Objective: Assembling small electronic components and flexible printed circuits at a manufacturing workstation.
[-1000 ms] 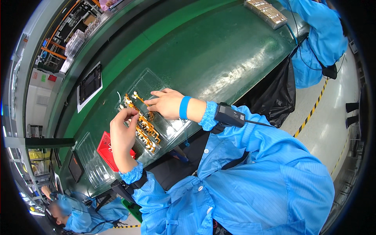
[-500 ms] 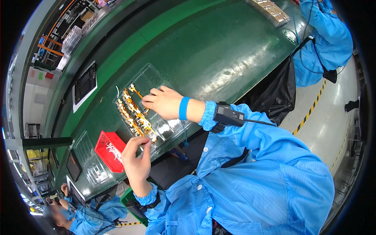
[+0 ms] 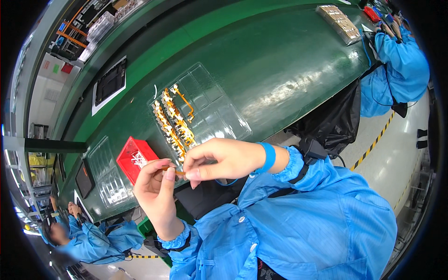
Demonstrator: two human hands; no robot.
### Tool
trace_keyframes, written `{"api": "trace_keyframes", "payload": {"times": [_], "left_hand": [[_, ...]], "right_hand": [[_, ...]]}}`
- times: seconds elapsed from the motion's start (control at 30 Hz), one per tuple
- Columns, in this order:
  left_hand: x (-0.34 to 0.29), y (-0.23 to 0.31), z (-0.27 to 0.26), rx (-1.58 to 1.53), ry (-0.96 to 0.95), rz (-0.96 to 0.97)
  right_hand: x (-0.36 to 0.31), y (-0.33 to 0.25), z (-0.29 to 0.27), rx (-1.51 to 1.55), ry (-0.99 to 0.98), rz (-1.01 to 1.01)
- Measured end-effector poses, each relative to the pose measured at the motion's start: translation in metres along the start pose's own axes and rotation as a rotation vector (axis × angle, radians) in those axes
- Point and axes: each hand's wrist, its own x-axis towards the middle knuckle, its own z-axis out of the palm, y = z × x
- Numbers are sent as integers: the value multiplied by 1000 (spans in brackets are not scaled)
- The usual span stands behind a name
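Close in front of my body, both hands hold one small orange flex cable (image 3: 179,173) between them. My left hand (image 3: 157,193) pinches one end with thumb and forefinger. At the other end, the fingertips of my right hand (image 3: 221,161) are closed on it. Part of the cable is hidden by my fingers. Beyond my hands lies a clear plastic tray (image 3: 226,109) with two crowded rows of orange-and-white flex cables (image 3: 171,116). A single flex cable (image 3: 184,103) lies apart, to the right of those rows. Left of the tray stands a red bin (image 3: 129,154) with small white pieces inside.
Another clear tray (image 3: 109,182) is at the left. A dark flat panel (image 3: 111,81) rests on white at the far side of the green table (image 3: 261,60). A stack of filled trays (image 3: 339,23) stands far right. Co-workers in blue sit at both ends.
My right hand has come back from the tray toward my left hand, with a flex cable now between them. One cable now shows uncovered in the tray. The view has shifted slightly.
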Motion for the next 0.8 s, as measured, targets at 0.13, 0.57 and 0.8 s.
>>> {"api": "trace_keyframes", "payload": {"times": [0.13, 0.57, 0.8], "left_hand": [[-9, 8, 5, 17, 49, -11], [-30, -3, -25, 786, 140, 908], [-53, -14, -33, 819, 21, 893]], "right_hand": [[-1, -5, 12, -164, 114, 19], [-12, 6, 59, -203, 518, 38], [5, 23, 75, 450, 220, 118]]}}
